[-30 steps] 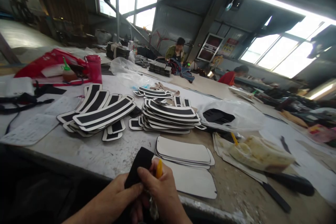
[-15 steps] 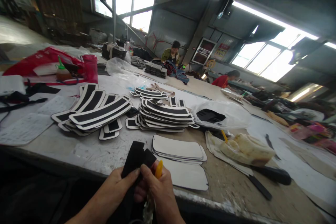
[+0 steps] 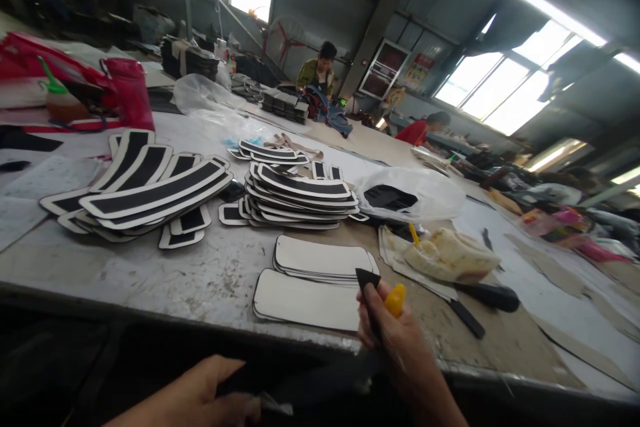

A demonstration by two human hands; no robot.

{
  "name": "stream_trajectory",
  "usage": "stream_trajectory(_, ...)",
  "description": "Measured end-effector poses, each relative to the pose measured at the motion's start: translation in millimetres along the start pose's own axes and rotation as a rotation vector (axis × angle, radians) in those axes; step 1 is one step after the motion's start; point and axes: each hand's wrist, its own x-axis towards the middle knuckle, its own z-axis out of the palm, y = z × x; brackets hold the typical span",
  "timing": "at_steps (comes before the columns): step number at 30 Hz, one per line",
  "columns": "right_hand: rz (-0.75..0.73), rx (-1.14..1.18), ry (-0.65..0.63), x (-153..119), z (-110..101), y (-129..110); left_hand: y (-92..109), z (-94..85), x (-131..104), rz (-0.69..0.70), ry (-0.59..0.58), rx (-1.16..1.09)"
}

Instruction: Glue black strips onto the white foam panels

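My right hand (image 3: pixel 400 333) is closed around a black strip (image 3: pixel 369 277), whose pointed end sticks up past the thumb. A tool with a yellow handle (image 3: pixel 395 301) also sits in that hand; its working end is hidden. Just left of it lie pale rounded panels (image 3: pixel 305 300) with dark edges, in two overlapping piles. Low in front of the table edge is my left hand (image 3: pixel 200 390), thumb apart from the fingers. Blur and dark material around its fingertips hide whether it grips anything.
Curved black pieces with white borders are heaped at left (image 3: pixel 160 197) and stacked in the middle (image 3: pixel 300 197). To the right are a clear plastic bag (image 3: pixel 435 193), a stained yellowish container (image 3: pixel 453 255) and a black-handled tool (image 3: pixel 493 296). Two people work farther back.
My hands have come apart: the right moved right, over the pale panels' edge, with the black strip and yellow-handled tool; the left dropped lower left. The view has shifted too.
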Motion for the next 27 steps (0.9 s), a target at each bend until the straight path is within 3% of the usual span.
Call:
stream_trajectory(2,-0.078,-0.327,-0.131,10,-9,-10,3,-13.8,8,-0.019,0.182,-0.038)
stream_trajectory(5,-0.222,-0.735,-0.405,28,2,-21,17,-28.3,25,-0.003,0.444,-0.089)
stream_trajectory(8,-0.248,-0.905,-0.643,47,30,-22,30,-32.5,42,0.030,0.446,-0.081)
stream_trajectory(11,-0.200,-1.003,-0.788,66,57,-15,35,-33.0,55,0.007,0.421,-0.064)
stream_trajectory(14,-0.170,-1.080,-0.850,79,72,-5,33,-35.1,63,-0.034,0.393,-0.085)
stream_trajectory(18,-0.241,-1.182,-0.875,86,79,3,33,-38.8,67,-0.068,0.363,-0.126)
stream_trajectory(27,-0.226,-1.296,-0.895,85,87,-3,42,-37.7,68,-0.118,0.379,-0.086)
